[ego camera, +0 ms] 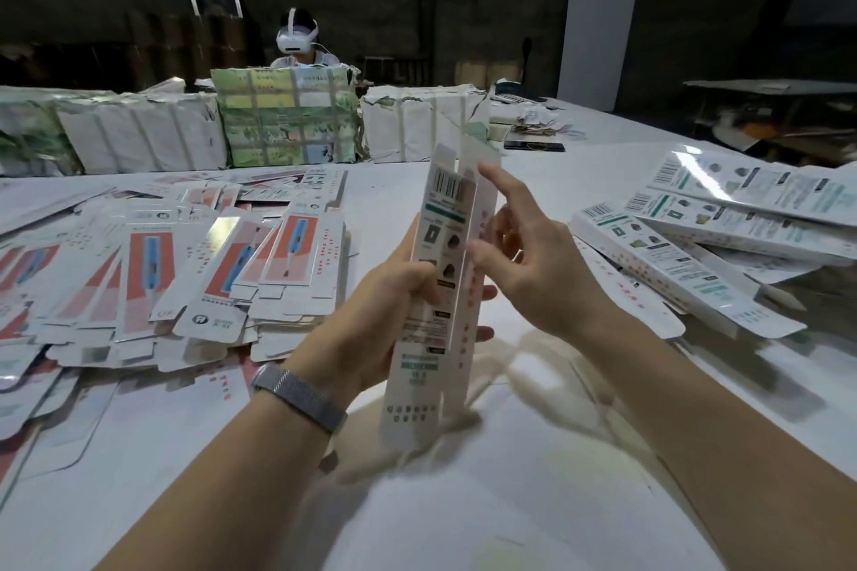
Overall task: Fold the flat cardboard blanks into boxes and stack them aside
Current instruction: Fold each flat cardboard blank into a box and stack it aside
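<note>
Between left fingers (482, 292): upright blank (440, 255).

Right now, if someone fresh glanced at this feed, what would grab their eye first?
Dead centre, the long white box stands upright, half folded: the left hand grips its lower half while the right hand touches its side edge with fingers spread. To the left sprawls a messy heap of red-and-white flat blanks; to the right lie folded boxes with green print. Across the table sits a person wearing a white headset.
</note>
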The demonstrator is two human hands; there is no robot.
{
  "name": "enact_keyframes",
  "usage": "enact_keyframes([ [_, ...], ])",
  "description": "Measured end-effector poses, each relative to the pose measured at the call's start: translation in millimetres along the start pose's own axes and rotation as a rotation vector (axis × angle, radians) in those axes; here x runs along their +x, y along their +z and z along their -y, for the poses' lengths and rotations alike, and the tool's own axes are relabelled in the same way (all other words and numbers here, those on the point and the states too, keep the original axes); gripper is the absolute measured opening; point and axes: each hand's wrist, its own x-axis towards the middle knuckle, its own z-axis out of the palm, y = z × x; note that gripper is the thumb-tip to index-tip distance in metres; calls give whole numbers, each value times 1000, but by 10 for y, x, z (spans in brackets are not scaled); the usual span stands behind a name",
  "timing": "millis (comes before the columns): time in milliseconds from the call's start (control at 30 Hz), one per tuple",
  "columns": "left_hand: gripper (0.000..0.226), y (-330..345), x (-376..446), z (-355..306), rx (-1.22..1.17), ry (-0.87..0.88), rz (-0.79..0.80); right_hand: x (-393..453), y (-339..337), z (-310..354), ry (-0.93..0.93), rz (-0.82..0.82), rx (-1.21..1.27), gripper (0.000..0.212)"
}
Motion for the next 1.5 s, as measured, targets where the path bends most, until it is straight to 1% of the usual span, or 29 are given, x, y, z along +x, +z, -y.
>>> enact_keyframes([
  [33, 56, 15, -14, -4, -20, -10, 10, -2, -14, 9, -7, 13, 4, 64],
  [67, 43, 20, -18, -7, -1, -11, 12, -3, -21, 13, -11, 26, -1, 62],
  [100, 34, 28, -22, -13, 18, -19, 4, -2, -25, 12, -12, 33, -9, 60],
  [200, 54, 35, -13, -13, 8, -53, -53, 1, -19, -13, 18, 28, 27, 53],
  [300, 54, 61, 1, -14, -11, -13, -45, 18, -10, -17, 90, -7, 178, 41],
  [367, 54, 104, -3, -18, -16, -3, -26, 39, -11, -11, 145, -18, 287, 29],
  [433, 57, 119, -1, -4, 52, -8, -6, 57, -20, -8, 184, -14, 340, 16],
  [467, 61, 132, 41, -8, 94, 0, -4, 62, -31, -7, 191, -17, 331, 15],
  [500, 72, 176, 97, -43, 131, 25, -17, 64, -41, -3, 190, -24, 299, 17],
  [567, 118, 195, 168, -94, 195, 145, -8, 70, -65, 14, 184, -49, 202, 24],
  [600, 134, 194, 203, -107, 218, 218, -1, 71, -80, 24, 186, -58, 165, 28],
  [667, 155, 188, 308, -106, 266, 278, 18, 81, -119, 50, 198, -62, 123, 36],
  [700, 161, 183, 328, -102, 266, 278, 37, 91, -148, 68, 204, -52, 100, 40],
  [733, 160, 184, 344, -85, 263, 269, 52, 104, -185, 86, 206, -32, 78, 44],
  [767, 156, 205, 360, -77, 251, 221, 35, 117, -228, 104, 202, -3, 61, 47],
  [833, 145, 206, 292, -88, 250, 77, -12, 137, -309, 121, 188, 57, 61, 48],
  [867, 131, 206, 249, -68, 260, 7, 2, 143, -343, 119, 185, 79, 69, 47],
  [933, 76, 188, 158, -31, 256, -68, 8, 152, -388, 83, 186, 114, 92, 43],
  [967, 58, 132, 136, 3, 284, -66, -8, 157, -400, 61, 185, 122, 111, 39],
  [1000, 49, 83, 114, 24, 310, -44, -25, 159, -409, 43, 187, 122, 140, 37],
  [1033, 46, 74, 89, 17, 311, -19, -28, 162, -409, 33, 187, 118, 179, 36],
  [1100, 40, 194, 62, -60, 243, -30, -45, 165, -383, 28, 179, 105, 254, 34],
  [1167, 43, 265, -34, -56, 192, -27, -61, 151, -332, 42, 173, 49, 299, 33],
  [1233, 48, 305, -27, -40, 142, 8, -109, 124, -271, 52, 158, -29, 326, 30],
  [1300, 48, 323, 19, -28, 115, 51, -141, 81, -209, 66, 132, -56, 359, 20],
  [1333, 48, 330, 33, -19, 91, 66, -162, 58, -179, 81, 127, -48, 370, 25],
  [1400, 53, 295, 35, 22, 19, 82, -163, 25, -126, 114, 145, -10, 381, 51],
  [1433, 58, 290, 32, 19, -16, 73, -159, 19, -105, 136, 168, 11, 390, 59],
  [1500, 68, 286, 34, 20, -50, 40, -171, 11, -83, 178, 201, 37, 428, 60],
])
